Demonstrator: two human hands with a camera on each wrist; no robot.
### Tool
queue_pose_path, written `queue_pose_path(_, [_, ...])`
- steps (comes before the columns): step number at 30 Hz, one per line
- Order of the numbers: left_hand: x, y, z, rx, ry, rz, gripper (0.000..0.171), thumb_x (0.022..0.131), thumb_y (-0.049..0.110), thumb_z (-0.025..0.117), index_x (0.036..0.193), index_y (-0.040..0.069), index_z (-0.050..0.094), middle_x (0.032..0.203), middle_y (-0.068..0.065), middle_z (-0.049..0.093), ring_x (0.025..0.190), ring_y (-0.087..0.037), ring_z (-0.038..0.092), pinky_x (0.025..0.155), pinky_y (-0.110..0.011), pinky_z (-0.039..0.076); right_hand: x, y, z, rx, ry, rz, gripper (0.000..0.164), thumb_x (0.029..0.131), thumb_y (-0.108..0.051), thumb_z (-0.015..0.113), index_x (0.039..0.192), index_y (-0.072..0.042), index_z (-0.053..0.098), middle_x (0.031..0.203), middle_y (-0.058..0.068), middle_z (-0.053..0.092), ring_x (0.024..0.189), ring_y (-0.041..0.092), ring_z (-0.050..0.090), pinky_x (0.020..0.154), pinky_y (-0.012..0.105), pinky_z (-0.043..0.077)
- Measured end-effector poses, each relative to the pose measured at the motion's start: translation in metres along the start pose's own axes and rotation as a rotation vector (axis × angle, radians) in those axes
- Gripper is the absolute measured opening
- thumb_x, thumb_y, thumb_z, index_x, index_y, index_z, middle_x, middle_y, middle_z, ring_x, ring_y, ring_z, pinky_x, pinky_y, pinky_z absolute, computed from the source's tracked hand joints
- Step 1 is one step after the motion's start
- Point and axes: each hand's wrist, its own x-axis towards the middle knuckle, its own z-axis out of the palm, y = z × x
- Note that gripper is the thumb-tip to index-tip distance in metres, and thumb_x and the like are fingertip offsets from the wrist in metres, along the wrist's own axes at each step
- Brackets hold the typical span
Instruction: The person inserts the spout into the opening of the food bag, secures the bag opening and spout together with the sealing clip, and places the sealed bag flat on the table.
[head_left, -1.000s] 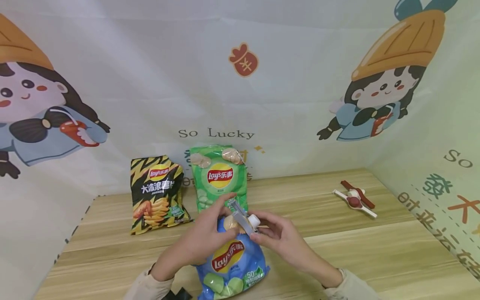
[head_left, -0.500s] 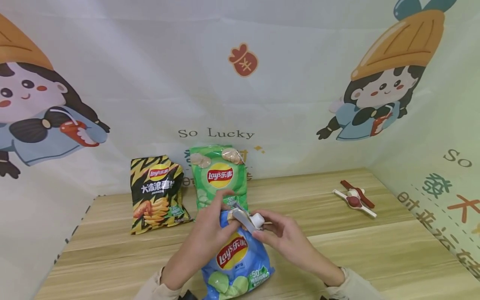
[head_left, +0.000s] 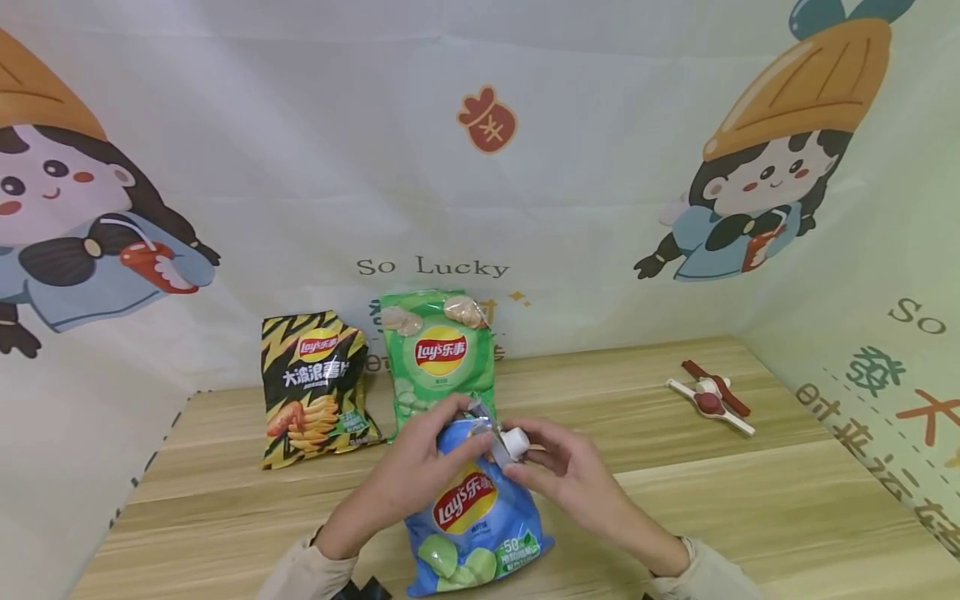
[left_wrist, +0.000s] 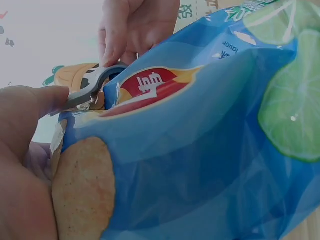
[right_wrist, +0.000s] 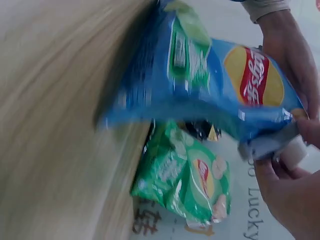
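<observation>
A blue Lay's potato chip bag (head_left: 480, 521) stands tilted at the table's front, its top edge up between both hands. A grey bag clip (head_left: 497, 440) with a white round cap (head_left: 515, 441) lies across that top edge. My left hand (head_left: 420, 467) grips the bag's top left corner, its thumb at one end of the clip (left_wrist: 90, 95) and its fingers behind the bag. With thumb and fingers, my right hand (head_left: 566, 471) pinches the clip's other end beside the cap. The right fingers are partly hidden behind the clip (right_wrist: 267, 142) in the right wrist view.
Behind stand a green Lay's bag (head_left: 441, 354) and a black-and-yellow chip bag (head_left: 318, 392), near the printed backdrop (head_left: 585, 167). Two more clips, one white (head_left: 731, 418) and one dark red (head_left: 738, 402), lie crossed at the wooden table's (head_left: 675, 508) right.
The blue bag has shifted slightly right. The left index finger, raised before, has come down at the clip's far end, and the clip has turned more upright in the head view.
</observation>
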Motion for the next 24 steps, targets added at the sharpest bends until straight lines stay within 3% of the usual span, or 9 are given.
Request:
queue_pose_path(3, [-0.0002, 0.0005, 0.001, 0.009, -0.002, 0.009, 0.026, 0.099, 0.035, 0.062, 0.116, 0.016, 0.059, 0.093, 0.004, 0.065, 0.08, -0.011, 0.065, 0.071, -0.029, 0.055, -0.0011, -0.0008, -0.0015, -0.056, 0.01, -0.004, 0.033, 0.098, -0.01, 0.063, 0.131, -0.004, 0.06, 0.128, 0.012, 0.06, 0.116, 0.022, 0.06, 0.094, 0.034, 0.052])
queue_pose_path(8, [0.0002, 0.0018, 0.0035, 0.017, 0.005, -0.001, 0.029, 0.098, 0.038, 0.063, 0.118, 0.017, 0.06, 0.095, 0.004, 0.066, 0.081, -0.01, 0.065, 0.071, -0.029, 0.055, -0.0021, -0.0008, -0.0019, -0.234, 0.11, -0.083, 0.024, 0.099, -0.012, 0.062, 0.122, -0.008, 0.068, 0.114, 0.003, 0.064, 0.101, 0.016, 0.061, 0.087, 0.031, 0.055])
queue_pose_path(13, [0.0003, 0.0009, 0.0045, 0.013, 0.02, 0.009, 0.032, 0.098, 0.036, 0.063, 0.123, 0.016, 0.057, 0.094, 0.003, 0.066, 0.079, -0.01, 0.066, 0.069, -0.029, 0.056, -0.0012, -0.0014, 0.001, -0.153, 0.144, -0.094, 0.024, 0.096, -0.005, 0.064, 0.118, 0.002, 0.067, 0.111, 0.01, 0.068, 0.094, 0.016, 0.065, 0.08, 0.03, 0.057])
queue_pose_path(19, [0.0009, -0.0004, 0.0082, 0.052, 0.064, 0.098, 0.021, 0.1, 0.033, 0.061, 0.113, 0.017, 0.058, 0.083, 0.006, 0.061, 0.068, -0.009, 0.059, 0.061, -0.028, 0.052, -0.0028, -0.0044, 0.0018, -0.083, 0.123, -0.036, 0.025, 0.096, -0.006, 0.064, 0.118, 0.007, 0.065, 0.104, 0.016, 0.069, 0.087, 0.016, 0.068, 0.075, 0.036, 0.059])
queue_pose_path(24, [0.0003, -0.0006, 0.0099, 0.073, 0.103, 0.17, 0.01, 0.101, 0.028, 0.06, 0.103, 0.018, 0.06, 0.074, 0.008, 0.053, 0.062, -0.008, 0.051, 0.056, -0.027, 0.046, -0.0032, -0.005, 0.0034, -0.127, 0.088, 0.011, 0.026, 0.096, -0.012, 0.067, 0.121, -0.004, 0.066, 0.11, 0.008, 0.068, 0.094, 0.017, 0.067, 0.082, 0.035, 0.057])
